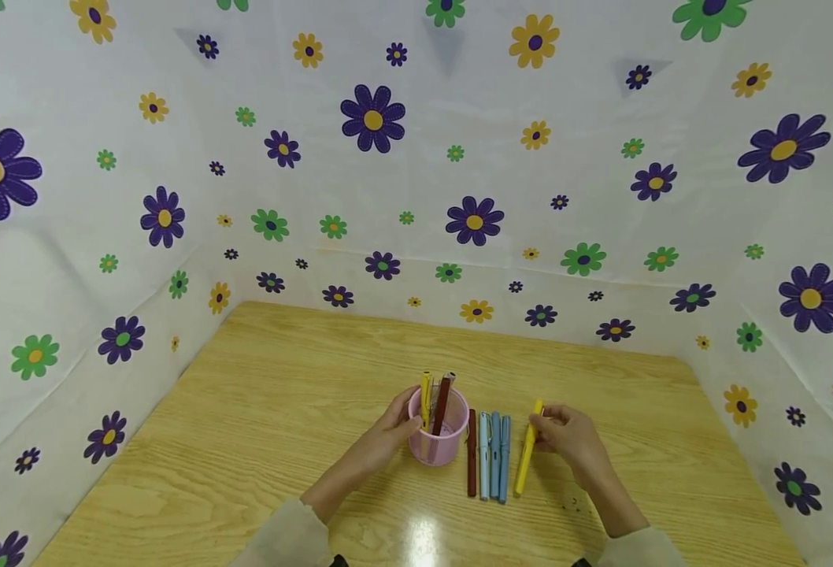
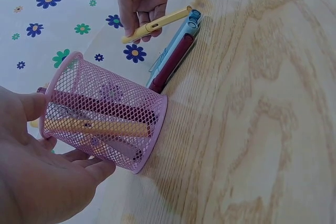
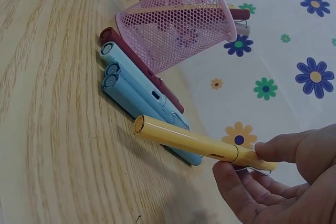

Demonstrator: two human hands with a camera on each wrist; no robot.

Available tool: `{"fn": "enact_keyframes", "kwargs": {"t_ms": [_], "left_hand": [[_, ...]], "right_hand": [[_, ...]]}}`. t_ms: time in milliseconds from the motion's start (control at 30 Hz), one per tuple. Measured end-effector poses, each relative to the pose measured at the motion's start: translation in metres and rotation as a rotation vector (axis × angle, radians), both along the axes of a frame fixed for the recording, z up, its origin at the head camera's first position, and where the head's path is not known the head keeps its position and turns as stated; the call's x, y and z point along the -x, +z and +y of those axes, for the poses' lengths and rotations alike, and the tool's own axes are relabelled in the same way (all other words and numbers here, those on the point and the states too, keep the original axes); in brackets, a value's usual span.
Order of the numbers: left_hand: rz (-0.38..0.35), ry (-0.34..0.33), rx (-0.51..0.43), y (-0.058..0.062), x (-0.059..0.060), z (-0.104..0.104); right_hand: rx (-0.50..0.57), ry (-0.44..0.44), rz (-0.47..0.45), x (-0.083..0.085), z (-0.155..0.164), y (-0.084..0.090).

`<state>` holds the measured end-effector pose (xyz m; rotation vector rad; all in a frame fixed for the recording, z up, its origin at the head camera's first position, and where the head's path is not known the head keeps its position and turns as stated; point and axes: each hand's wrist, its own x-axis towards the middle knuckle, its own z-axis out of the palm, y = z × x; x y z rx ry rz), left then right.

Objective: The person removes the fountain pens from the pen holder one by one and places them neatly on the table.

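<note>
A pink mesh cup [image 1: 438,437] stands on the wooden table [image 1: 261,409] with a yellow pen and a dark red pen [image 1: 442,402] upright inside. My left hand [image 1: 397,427] holds the cup's left side, thumb by the rim [image 2: 31,103] and fingers under the wall [image 2: 97,169]. My right hand [image 1: 565,437] pinches the far end of another yellow pen [image 1: 526,457] between thumb and fingers [image 3: 278,148]. Its near end points down at the table. Between the cup and this pen lie a dark red pen [image 1: 471,457] and three blue pens [image 1: 494,461], side by side.
Flower-printed white sheets [image 1: 459,157] wall the table in at the back and on both sides. Bare wood stretches to the left of the cup and behind it. The table's right edge [image 1: 742,457] runs close to my right hand.
</note>
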<state>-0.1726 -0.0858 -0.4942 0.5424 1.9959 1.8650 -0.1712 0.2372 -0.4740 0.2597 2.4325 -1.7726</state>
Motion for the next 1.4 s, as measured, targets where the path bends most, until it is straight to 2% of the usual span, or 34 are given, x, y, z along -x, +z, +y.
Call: {"fn": "enact_keyframes", "kwargs": {"t_ms": [267,600,1400], "left_hand": [[-0.001,-0.006,-0.006,-0.001,0.000,0.000],[0.008,-0.017,-0.015,0.000,0.001,0.000],[-0.004,-0.005,-0.009,0.002,-0.002,-0.001]], "right_hand": [[-0.007,-0.013,-0.021,-0.002,-0.003,-0.005],[0.010,-0.018,0.001,-0.005,-0.006,-0.010],[-0.161,-0.016,0.061,-0.007,-0.015,-0.017]]}}
